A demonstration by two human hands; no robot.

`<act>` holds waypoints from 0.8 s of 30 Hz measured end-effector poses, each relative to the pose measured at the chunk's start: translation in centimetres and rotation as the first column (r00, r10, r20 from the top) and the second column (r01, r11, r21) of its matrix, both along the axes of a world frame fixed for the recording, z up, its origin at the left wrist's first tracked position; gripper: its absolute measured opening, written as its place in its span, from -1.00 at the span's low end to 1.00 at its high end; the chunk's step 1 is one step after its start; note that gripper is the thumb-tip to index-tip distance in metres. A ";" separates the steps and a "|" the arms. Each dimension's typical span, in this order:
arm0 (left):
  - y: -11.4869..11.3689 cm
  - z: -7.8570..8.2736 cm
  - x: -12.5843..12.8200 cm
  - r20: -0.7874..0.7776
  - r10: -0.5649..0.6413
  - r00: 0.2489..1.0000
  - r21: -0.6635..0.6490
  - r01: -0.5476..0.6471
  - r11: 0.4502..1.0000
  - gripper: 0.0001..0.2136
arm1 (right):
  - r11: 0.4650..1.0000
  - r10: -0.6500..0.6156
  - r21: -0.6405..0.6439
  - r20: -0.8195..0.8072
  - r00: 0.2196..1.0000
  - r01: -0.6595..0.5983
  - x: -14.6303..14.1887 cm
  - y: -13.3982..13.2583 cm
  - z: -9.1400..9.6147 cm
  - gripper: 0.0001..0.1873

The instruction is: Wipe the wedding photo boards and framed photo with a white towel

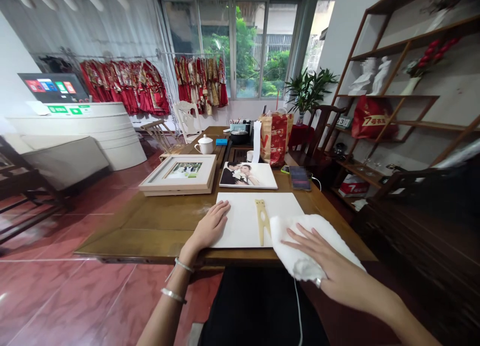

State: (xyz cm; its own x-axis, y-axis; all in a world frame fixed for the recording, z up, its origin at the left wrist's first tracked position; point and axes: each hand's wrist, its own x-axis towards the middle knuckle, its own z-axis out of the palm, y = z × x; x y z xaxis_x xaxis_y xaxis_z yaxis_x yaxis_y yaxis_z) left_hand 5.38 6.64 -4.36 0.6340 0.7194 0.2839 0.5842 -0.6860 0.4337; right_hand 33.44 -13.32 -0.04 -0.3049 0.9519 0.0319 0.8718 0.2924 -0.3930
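A white board (pixel 247 221) lies flat on the wooden table (pixel 150 226) in front of me. My left hand (pixel 210 228) rests flat on the board's left edge, fingers together and stretched out. My right hand (pixel 322 258) lies on a white cloth (pixel 318 236) at the board's right edge, fingers extended over it. A pale wooden clip-shaped tool (pixel 261 218) lies on the board between my hands.
Behind the board lie a wedding photo print (pixel 248 176), a framed photo (pixel 180 173) and a phone (pixel 300 178). Farther back stand a white teapot (pixel 204 145), a red gift bag (pixel 275 138) and chairs. Shelves (pixel 393 111) fill the right wall.
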 end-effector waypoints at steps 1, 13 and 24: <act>0.0 0.0 0.0 0.000 -0.001 1.000 -0.001 0.001 1.000 -0.60 | 1.000 -0.002 -0.005 -0.013 1.000 0.002 0.2 0.8 0.0 -0.14; 0.2 -0.1 -0.1 0.023 -0.018 1.000 0.007 0.018 1.000 -0.62 | 0.986 -0.157 0.036 -0.078 0.985 0.160 0.5 16.0 -0.3 -0.44; 0.3 -0.4 -0.1 0.026 -0.001 1.000 0.003 0.001 1.000 -0.61 | 0.996 0.041 0.086 -0.130 0.991 -0.030 -3.8 7.3 0.0 -0.28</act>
State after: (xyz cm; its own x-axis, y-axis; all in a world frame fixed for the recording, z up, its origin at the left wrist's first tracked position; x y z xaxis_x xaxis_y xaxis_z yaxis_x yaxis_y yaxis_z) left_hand 5.33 6.95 -4.74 0.6269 0.7182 0.3021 0.5722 -0.6875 0.4471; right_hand 29.60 -6.05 0.00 -0.3260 0.9329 0.1531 0.8028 0.3587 -0.4763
